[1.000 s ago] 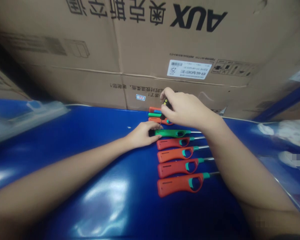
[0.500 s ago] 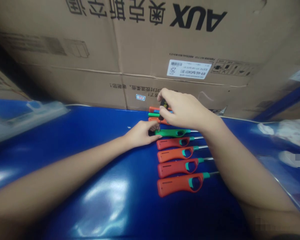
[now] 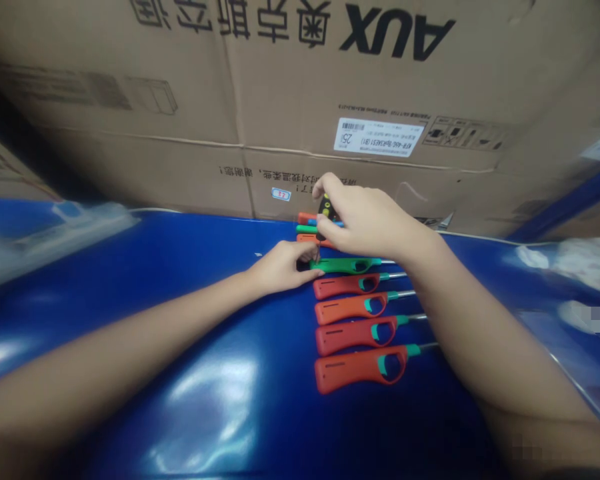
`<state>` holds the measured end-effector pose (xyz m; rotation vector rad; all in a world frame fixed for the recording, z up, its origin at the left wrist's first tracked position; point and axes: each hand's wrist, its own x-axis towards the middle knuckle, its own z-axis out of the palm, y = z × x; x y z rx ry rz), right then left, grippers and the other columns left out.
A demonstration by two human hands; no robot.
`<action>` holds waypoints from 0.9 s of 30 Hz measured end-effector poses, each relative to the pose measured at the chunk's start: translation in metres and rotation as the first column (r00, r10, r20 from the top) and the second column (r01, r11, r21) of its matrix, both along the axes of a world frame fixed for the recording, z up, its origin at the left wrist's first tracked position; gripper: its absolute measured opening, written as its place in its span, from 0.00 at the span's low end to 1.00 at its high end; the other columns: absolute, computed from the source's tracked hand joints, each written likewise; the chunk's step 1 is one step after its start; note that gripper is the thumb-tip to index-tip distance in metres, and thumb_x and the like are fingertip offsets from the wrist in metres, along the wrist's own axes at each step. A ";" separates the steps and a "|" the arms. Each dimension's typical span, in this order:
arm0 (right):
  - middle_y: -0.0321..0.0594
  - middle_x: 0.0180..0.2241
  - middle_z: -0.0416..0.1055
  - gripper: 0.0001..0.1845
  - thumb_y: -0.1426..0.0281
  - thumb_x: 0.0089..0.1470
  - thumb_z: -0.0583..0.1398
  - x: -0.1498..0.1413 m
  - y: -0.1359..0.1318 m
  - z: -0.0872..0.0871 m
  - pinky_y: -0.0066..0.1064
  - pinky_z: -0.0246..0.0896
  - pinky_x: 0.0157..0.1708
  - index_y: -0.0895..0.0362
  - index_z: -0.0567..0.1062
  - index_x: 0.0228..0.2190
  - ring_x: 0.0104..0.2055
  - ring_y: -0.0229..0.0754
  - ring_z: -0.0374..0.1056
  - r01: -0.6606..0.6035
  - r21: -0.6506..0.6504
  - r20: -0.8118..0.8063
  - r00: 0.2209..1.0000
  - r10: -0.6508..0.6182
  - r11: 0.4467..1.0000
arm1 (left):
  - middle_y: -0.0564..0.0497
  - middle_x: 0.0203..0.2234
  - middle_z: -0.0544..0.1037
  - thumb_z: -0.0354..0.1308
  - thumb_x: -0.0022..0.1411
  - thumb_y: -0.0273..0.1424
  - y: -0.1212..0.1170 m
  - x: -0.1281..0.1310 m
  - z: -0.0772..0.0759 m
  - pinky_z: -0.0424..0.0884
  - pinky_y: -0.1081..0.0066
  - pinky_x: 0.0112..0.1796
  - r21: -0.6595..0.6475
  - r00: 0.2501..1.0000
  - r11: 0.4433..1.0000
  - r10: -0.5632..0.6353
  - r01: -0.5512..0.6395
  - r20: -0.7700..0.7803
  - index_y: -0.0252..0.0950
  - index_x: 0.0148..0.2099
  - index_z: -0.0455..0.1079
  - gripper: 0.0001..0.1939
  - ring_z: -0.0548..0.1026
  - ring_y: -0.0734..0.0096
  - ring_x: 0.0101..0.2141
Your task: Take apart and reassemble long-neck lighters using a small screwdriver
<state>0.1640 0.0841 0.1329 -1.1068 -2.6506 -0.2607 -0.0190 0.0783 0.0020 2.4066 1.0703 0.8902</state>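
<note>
My right hand [image 3: 357, 213] is closed around the black-and-yellow handle of a screwdriver [image 3: 326, 208], held upright with its tip down at the butt end of a green gas lighter [image 3: 343, 266]. From the left, my left hand [image 3: 287, 268] pinches that same end of the green lighter, thumb in front and fingers behind. Nearer to me lie a red lighter [image 3: 343, 287], an orange lighter [image 3: 347, 310] and more red-orange lighters [image 3: 357, 371], side by side with metal nozzles pointing right. Beyond my hands, several other lighters [image 3: 306, 230] are partly covered by my right hand.
A large cardboard box [image 3: 280, 93] with upside-down print stands behind the blue table [image 3: 180, 393]. To the left is a blurred clear plastic object [image 3: 65, 233]. White items [image 3: 580, 263] and a thin metal rod [image 3: 580, 390] lie at the right.
My right hand has shifted very slightly upward, and more of the screwdriver's yellow markings show. My left hand and the lighters stay in place.
</note>
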 end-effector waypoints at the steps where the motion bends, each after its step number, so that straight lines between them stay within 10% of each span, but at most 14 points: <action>1: 0.47 0.38 0.78 0.20 0.63 0.59 0.53 0.000 0.000 0.000 0.33 0.54 0.30 0.60 0.68 0.50 0.33 0.48 0.71 0.008 0.000 0.003 1.000 -0.008 1.000 | 0.53 0.29 0.76 0.63 0.61 0.34 0.000 0.000 0.000 0.69 0.72 0.33 0.001 1.000 1.000 0.002 -0.002 0.000 0.35 0.38 0.69 0.08 0.75 0.70 0.31; 27: 0.45 0.34 0.78 0.19 0.60 0.60 0.52 0.006 0.004 0.004 0.33 0.53 0.31 0.59 0.73 0.44 0.33 0.48 0.71 0.004 0.020 -0.007 1.000 -0.004 1.000 | 0.53 0.30 0.76 0.64 0.61 0.34 0.000 0.000 -0.001 0.69 0.72 0.34 0.028 1.000 1.000 0.005 -0.005 -0.001 0.35 0.38 0.69 0.09 0.75 0.70 0.31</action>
